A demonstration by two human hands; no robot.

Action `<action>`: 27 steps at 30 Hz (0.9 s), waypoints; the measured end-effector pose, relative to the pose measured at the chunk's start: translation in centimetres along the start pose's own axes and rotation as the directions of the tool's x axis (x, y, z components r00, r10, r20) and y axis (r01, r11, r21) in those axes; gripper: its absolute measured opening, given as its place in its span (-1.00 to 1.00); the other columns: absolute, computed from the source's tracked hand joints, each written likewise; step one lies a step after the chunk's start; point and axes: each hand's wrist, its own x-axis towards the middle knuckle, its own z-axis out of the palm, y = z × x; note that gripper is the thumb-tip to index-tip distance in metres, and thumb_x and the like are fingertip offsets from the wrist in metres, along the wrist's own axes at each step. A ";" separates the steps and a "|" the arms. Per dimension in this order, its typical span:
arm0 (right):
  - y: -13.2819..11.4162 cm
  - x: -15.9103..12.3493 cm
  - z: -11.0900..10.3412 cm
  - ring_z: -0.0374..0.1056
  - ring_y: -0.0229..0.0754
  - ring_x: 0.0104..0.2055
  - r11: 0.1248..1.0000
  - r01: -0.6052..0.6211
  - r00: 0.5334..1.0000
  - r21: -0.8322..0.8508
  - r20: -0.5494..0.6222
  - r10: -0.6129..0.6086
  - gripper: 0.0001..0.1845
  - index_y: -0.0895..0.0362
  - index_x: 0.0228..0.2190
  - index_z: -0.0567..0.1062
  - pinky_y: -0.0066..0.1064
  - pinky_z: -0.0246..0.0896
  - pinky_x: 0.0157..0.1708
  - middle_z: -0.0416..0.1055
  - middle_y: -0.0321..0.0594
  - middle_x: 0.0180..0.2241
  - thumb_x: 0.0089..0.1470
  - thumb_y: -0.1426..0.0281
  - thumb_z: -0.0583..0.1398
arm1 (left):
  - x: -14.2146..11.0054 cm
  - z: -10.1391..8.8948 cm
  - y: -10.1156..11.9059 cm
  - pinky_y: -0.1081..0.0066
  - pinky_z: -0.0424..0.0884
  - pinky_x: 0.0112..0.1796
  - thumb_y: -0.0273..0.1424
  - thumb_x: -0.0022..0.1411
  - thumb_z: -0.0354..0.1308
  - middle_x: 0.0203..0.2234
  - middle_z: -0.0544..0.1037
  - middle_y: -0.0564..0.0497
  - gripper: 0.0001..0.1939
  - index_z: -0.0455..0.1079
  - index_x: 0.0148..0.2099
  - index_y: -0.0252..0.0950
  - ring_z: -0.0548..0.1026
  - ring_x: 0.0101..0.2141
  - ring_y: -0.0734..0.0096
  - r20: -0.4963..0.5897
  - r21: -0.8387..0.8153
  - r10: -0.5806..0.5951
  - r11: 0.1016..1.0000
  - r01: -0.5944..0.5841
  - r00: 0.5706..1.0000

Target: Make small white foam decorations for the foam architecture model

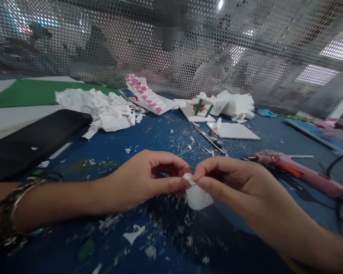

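Between my two hands hangs a small piece of white paper [199, 197], its upper edge gathered or folded. My left hand [148, 179] pinches that edge between thumb and index finger from the left. From the right, my right hand [234, 182] grips the same edge, thumb and fingertips close to the left ones. The lower part of the paper flares out loose above the blue table [117, 144]. Just beyond the hands lie thin metal tweezers or scissors [208, 137]; I cannot tell which.
A pink glue gun [303, 171] with a cable lies right. A black phone-like slab [40, 140] and crumpled white paper [103, 108] are left. Behind stand a pink-dotted folded paper strip [145, 93], a small green-legged model [202, 106] and a perforated metal screen [131, 49]. Paper scraps litter the table.
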 end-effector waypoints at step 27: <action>0.5 -0.8 -1.4 0.20 -0.29 -0.43 0.608 0.579 0.798 -0.543 0.226 -0.558 -0.70 0.23 -0.38 0.40 -0.49 0.17 -0.38 0.35 -0.19 -0.42 0.12 0.53 -0.11 | 0.2 0.1 -0.2 0.66 0.36 -0.44 -0.44 0.04 0.13 -0.57 0.48 0.15 -0.95 0.38 -0.38 -0.30 0.45 -0.50 0.61 0.090 -0.177 -0.118 0.975 0.133 0.989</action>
